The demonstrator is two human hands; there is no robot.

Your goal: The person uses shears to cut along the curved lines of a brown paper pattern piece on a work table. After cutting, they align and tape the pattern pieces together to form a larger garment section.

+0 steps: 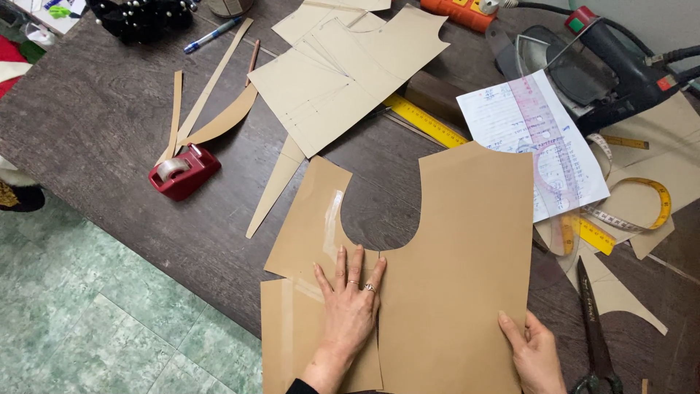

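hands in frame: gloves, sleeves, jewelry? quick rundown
Both bare, no gloves. Left hand: two rings, one on each of two neighbouring fingers, and a dark sleeve edge at the wrist by the bottom of the frame. Right hand: no rings or sleeve visible; it is partly cut off by the frame edge.

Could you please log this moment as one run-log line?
left hand: flat on taped cardboard pattern piece | right hand: at its edge | scissors: beside

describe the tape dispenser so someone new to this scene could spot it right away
Start at the dark wooden table and look to its left half, near the edge above the green floor. The tape dispenser sits there at the foot of some thin brown card strips. It is the only red, chunky object, holding a clear tape roll.
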